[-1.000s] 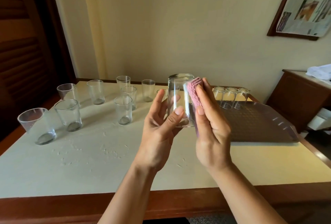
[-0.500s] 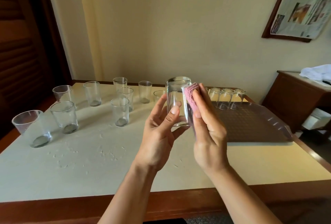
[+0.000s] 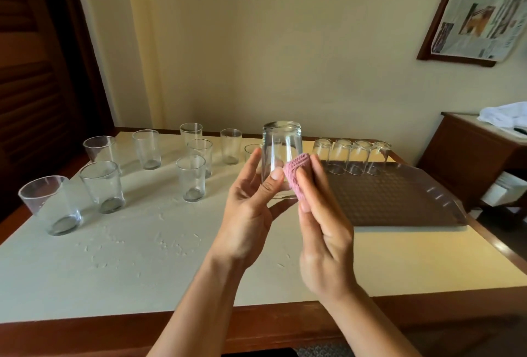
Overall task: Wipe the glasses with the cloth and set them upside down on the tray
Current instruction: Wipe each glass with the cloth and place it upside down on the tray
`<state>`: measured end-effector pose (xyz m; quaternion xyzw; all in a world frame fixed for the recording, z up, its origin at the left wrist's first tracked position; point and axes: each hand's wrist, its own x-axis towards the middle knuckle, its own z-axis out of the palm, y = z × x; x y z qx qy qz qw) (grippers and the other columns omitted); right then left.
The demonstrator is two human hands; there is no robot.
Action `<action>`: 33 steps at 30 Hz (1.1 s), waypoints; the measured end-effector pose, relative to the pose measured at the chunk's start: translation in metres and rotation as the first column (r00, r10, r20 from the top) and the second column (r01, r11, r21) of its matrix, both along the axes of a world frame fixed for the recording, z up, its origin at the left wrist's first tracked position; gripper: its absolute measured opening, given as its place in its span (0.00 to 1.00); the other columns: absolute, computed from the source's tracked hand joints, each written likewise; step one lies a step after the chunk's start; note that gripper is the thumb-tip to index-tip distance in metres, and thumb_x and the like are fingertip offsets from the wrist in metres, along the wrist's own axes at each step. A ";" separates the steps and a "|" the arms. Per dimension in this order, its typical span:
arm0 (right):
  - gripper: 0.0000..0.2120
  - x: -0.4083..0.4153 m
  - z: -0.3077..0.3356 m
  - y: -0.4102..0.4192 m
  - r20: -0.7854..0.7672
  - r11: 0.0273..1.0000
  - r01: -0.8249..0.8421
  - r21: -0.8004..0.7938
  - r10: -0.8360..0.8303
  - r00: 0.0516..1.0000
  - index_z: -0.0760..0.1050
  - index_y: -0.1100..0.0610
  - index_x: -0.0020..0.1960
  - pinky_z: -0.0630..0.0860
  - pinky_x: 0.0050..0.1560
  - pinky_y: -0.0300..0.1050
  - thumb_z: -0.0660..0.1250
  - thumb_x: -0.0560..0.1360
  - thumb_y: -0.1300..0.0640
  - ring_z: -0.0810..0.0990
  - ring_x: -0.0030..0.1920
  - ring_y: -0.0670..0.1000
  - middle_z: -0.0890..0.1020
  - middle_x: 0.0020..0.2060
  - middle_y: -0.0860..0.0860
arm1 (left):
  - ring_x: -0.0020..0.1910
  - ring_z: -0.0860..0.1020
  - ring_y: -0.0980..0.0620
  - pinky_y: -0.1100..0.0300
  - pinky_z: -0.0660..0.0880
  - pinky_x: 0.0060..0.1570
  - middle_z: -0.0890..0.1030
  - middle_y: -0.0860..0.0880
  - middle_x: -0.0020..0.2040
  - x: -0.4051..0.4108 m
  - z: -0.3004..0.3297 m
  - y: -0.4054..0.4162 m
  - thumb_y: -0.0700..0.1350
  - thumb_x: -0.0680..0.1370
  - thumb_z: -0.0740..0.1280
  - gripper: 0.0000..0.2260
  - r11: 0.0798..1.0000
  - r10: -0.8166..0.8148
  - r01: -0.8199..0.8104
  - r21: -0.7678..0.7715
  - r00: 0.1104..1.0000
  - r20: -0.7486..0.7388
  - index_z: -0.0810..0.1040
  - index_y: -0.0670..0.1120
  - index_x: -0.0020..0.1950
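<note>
The person holds a clear, straight-sided drinking glass [image 3: 281, 154] in the air above the cream-topped wooden bench [image 3: 148, 256], base up and mouth down, so its long axis stands near upright. The left hand [image 3: 251, 208] pinches the lower part of the glass, thumb on the near wall and fingers behind it. The right hand [image 3: 322, 231] presses a small pink knitted cloth [image 3: 298, 172] against the right wall of the glass; its grip is closed on the cloth, which is folded over the fingertips.

The relation that matters for the coming move is that the dark brown dimpled tray [image 3: 399, 199] lies to the right of the held glass and a little beyond it, on the right hand's side. The glass is already turned the way it must land, so it seems to need only a carry to the right and a lowering, with no flip. Four clear glasses [image 3: 352, 157] stand upside down in a row along the tray's far edge; the free space lies nearer the person. Nine upright clear glasses [image 3: 191, 178] wait on the left part of the bench, well apart from the tray.

A wood-framed newspaper page [image 3: 482, 8] hangs on the wall at upper right; its print is too small to read. No brand or label shows on the glasses or the tray.
</note>
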<state>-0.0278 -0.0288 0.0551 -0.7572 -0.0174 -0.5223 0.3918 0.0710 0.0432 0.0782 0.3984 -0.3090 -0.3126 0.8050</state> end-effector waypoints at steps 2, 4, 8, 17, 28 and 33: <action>0.20 0.000 -0.005 -0.001 0.000 1.000 -0.002 -0.001 0.002 1.000 0.68 0.68 0.73 0.67 0.76 0.55 0.57 0.81 0.73 0.64 0.79 0.60 0.63 0.79 0.62 | 0.61 0.81 0.44 0.44 0.76 0.65 0.81 0.41 0.69 0.000 -0.003 0.000 0.46 0.81 0.67 0.27 0.999 -0.045 0.045 0.024 0.999 0.026 0.68 0.46 0.80; 0.20 0.004 0.005 -0.008 0.034 1.000 -0.003 0.011 0.002 0.999 0.67 0.66 0.73 0.67 0.76 0.55 0.57 0.81 0.73 0.66 0.78 0.56 0.63 0.78 0.61 | 0.69 0.78 0.42 0.41 0.72 0.71 0.79 0.45 0.72 -0.002 -0.006 0.002 0.50 0.85 0.61 0.24 0.992 -0.122 0.121 0.042 0.992 0.014 0.66 0.52 0.82; 0.19 0.008 0.024 -0.018 0.056 0.995 0.102 -0.013 -0.101 0.993 0.67 0.66 0.73 0.64 0.77 0.44 0.57 0.82 0.70 0.64 0.79 0.52 0.66 0.77 0.62 | 0.70 0.76 0.36 0.37 0.71 0.73 0.79 0.44 0.72 0.000 -0.005 0.001 0.48 0.82 0.64 0.26 0.991 -0.130 0.130 0.028 0.991 -0.020 0.66 0.57 0.81; 0.21 0.008 0.019 -0.015 0.084 0.999 0.031 0.022 -0.033 0.996 0.65 0.65 0.73 0.64 0.76 0.44 0.56 0.81 0.74 0.63 0.79 0.50 0.65 0.77 0.57 | 0.72 0.76 0.37 0.38 0.68 0.75 0.80 0.45 0.71 0.000 -0.008 0.001 0.51 0.80 0.65 0.25 0.995 -0.094 0.094 0.019 0.995 -0.029 0.72 0.57 0.78; 0.21 0.001 0.005 -0.002 0.062 1.000 0.009 0.013 -0.010 0.998 0.68 0.68 0.71 0.67 0.75 0.45 0.56 0.80 0.76 0.66 0.78 0.48 0.63 0.77 0.65 | 0.57 0.79 0.45 0.52 0.76 0.60 0.80 0.41 0.70 -0.001 -0.004 -0.001 0.46 0.80 0.67 0.26 0.994 -0.102 0.102 -0.045 0.995 -0.015 0.71 0.48 0.79; 0.20 0.009 0.023 -0.016 0.101 0.995 0.056 0.076 -0.064 0.993 0.68 0.60 0.73 0.65 0.77 0.54 0.57 0.82 0.70 0.64 0.79 0.53 0.65 0.78 0.60 | 0.60 0.81 0.42 0.44 0.75 0.68 0.81 0.42 0.69 -0.003 -0.007 -0.001 0.45 0.79 0.68 0.30 0.990 -0.134 0.134 -0.035 0.991 0.004 0.66 0.53 0.81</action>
